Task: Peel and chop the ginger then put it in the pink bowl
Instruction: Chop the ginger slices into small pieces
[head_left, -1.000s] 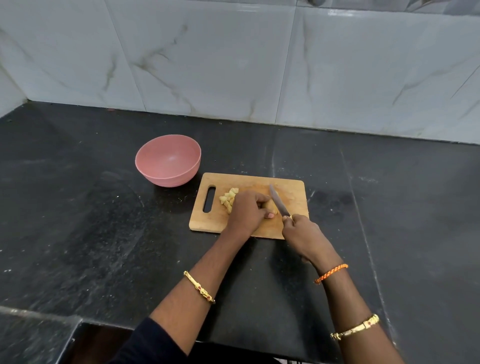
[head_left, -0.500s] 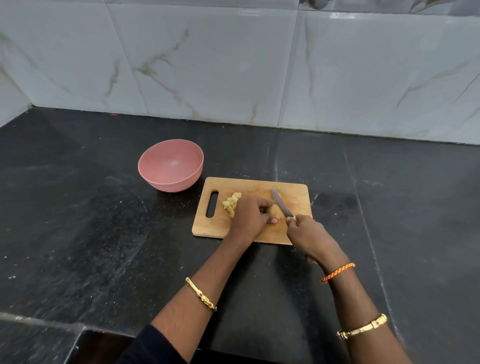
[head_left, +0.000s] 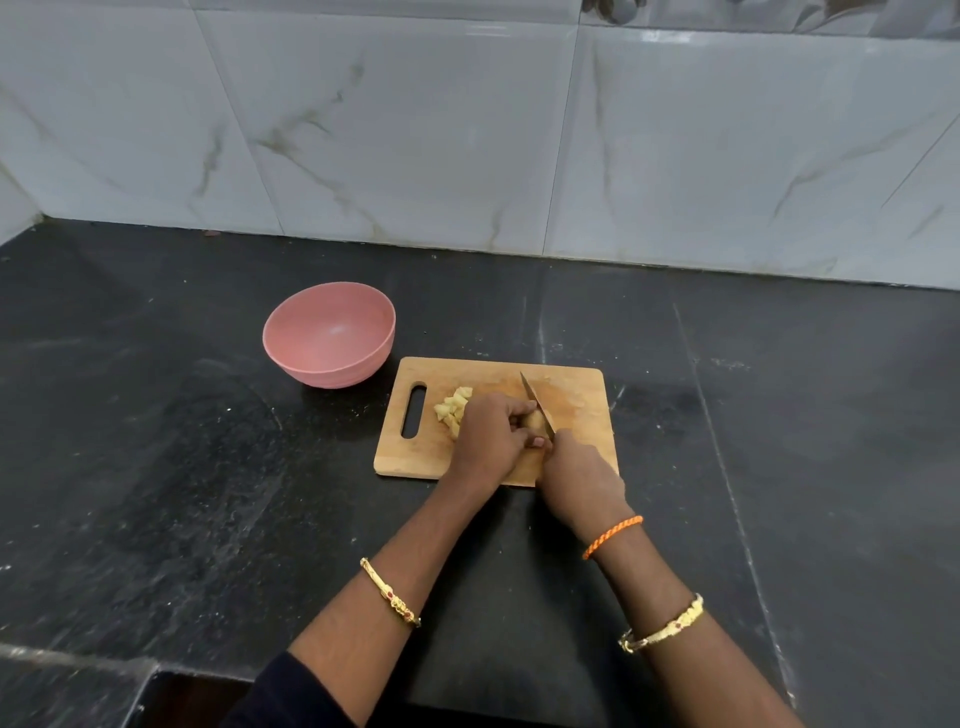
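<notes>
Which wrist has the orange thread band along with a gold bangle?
The right wrist: its orange thread band sits nearer the hand than its gold bangle. The left wrist has only a gold bangle.

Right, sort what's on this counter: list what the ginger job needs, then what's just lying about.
Needed:
- ginger piece, held by left hand
- chopped ginger pile
- knife, in right hand
- cutting board
- pink bowl, nothing in it

Just there:
- nothing loose; only the black counter and tiled wall
</notes>
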